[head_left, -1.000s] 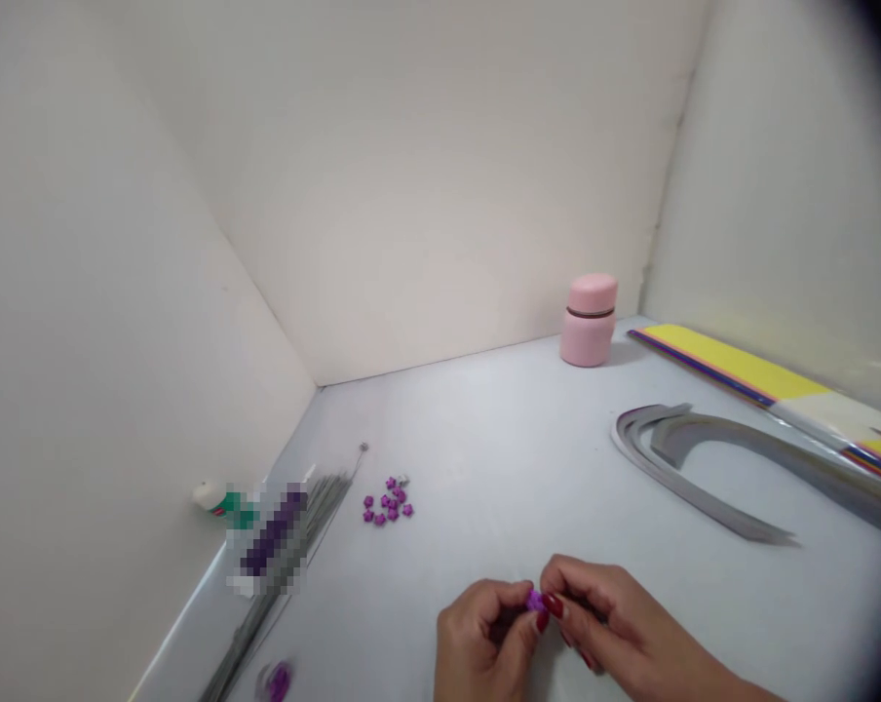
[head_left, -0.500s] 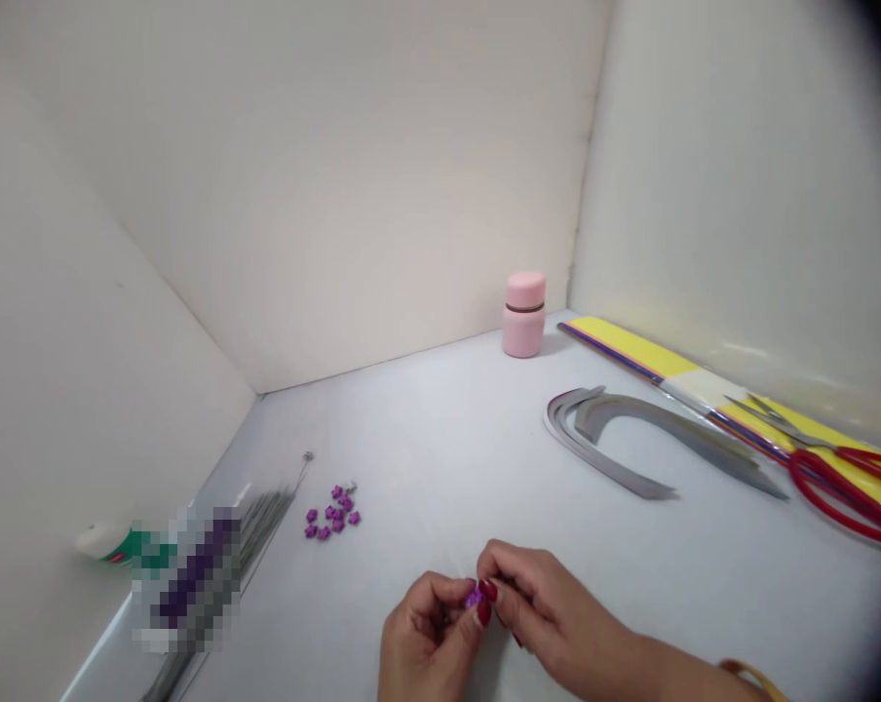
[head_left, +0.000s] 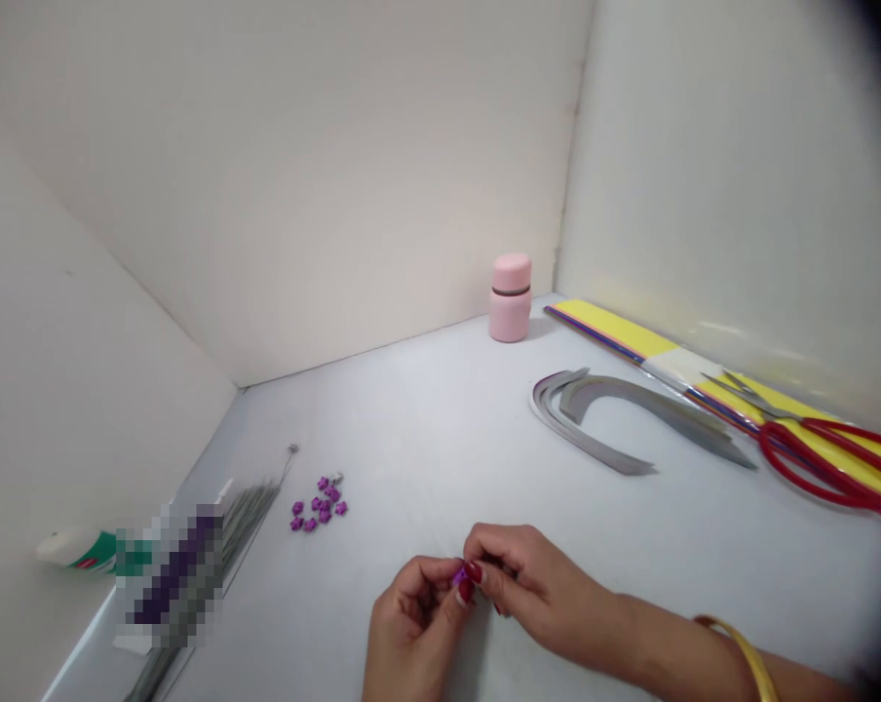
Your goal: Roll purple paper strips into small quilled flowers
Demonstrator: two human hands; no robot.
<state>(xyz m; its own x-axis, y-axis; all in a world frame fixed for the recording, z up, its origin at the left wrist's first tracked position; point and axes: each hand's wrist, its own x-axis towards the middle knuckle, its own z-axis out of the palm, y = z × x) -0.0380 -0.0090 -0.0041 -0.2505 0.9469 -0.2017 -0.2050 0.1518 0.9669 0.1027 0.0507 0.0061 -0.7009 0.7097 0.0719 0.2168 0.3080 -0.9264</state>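
Observation:
Between my fingertips is a small purple paper star (head_left: 460,577), mostly covered by thumbs and fingers. My left hand (head_left: 415,619) is closed in a pinch on its left side. From the right, my right hand (head_left: 532,590) pinches the same piece, its thumb and forefinger meeting the left thumb. Both hands are close together low over the white table. Up and to the left of them lies a loose cluster of several purple stars (head_left: 325,517), with a small silvery bit (head_left: 337,478) at its top edge.
Grey wire stems (head_left: 247,526) lie at the left beside a blurred-out purple item (head_left: 177,565) and a white-and-green glue bottle (head_left: 82,552). A pink jar (head_left: 510,317) stands at the back. Curved paper strips (head_left: 593,450), red-handled scissors (head_left: 813,478) and yellow paper packs (head_left: 616,331) lie right.
The view has swung to the right, so everything sits further left and the scissors have come into sight. Both hands keep pinching the purple star, with only slight finger movement.

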